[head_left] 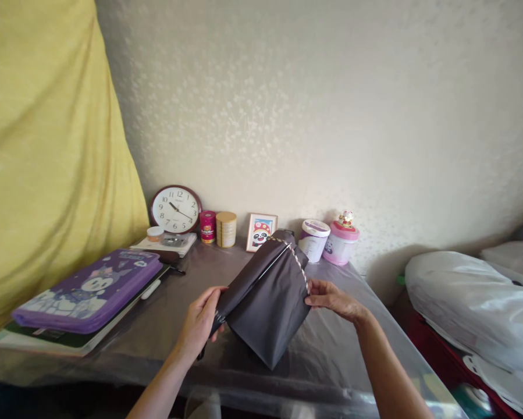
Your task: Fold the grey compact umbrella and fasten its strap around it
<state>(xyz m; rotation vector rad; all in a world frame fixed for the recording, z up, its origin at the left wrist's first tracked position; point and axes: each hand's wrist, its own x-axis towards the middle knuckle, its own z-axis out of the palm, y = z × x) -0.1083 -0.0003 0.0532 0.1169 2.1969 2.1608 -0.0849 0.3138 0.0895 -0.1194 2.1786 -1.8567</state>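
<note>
A dark folding umbrella with loose, partly gathered cloth and a striped light trim along one edge is held over the near part of the table. My left hand is closed around its lower-left end, where small white lettering shows and a dark strap hangs below. On the other side, my right hand pinches the cloth at the trimmed edge between thumb and fingers. One fold of the cloth hangs down to a point between the hands. The umbrella's far tip partly overlaps a framed panda picture.
A wall clock, a red can, a yellow ridged can and two tubs stand along the wall. A purple zip case lies on books at left. White bags sit beyond the table's right edge.
</note>
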